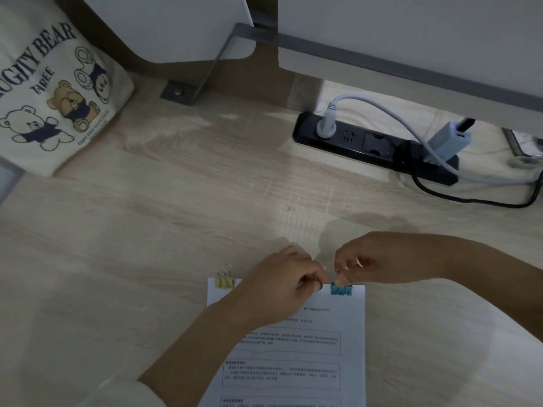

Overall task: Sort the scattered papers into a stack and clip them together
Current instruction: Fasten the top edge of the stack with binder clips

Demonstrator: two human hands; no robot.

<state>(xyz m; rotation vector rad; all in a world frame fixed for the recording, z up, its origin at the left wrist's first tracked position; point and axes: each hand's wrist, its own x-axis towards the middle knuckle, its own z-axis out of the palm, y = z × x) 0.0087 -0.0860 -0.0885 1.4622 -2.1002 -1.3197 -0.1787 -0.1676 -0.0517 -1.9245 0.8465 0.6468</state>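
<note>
Pale wood-grain bench fills most of the view, dimly lit, with white panels and a grey metal bracket along its far edge. A cream tote bag printed with cartoon bears leans at the far left corner. To the far right lies a black power strip, a grey plug seated in its left socket and a pale blue adapter near its right end, with grey and black cables trailing off to the right.

Close to the near edge, right of centre, the paper stack lies flat on the bench, squared up, its printed top sheet facing up and its top edge pointing away. The left hand rests on the upper middle of the stack, fingers curled and pinching a thin wire handle at the top edge. The right hand hovers just beyond that edge, thumb and fingertips closed tight on the wire handle of a teal binder clip, which is clamped on the top edge toward the right corner. A yellow binder clip is clamped on the top edge at the left corner, its wire handles standing up, clear of both hands.
</note>
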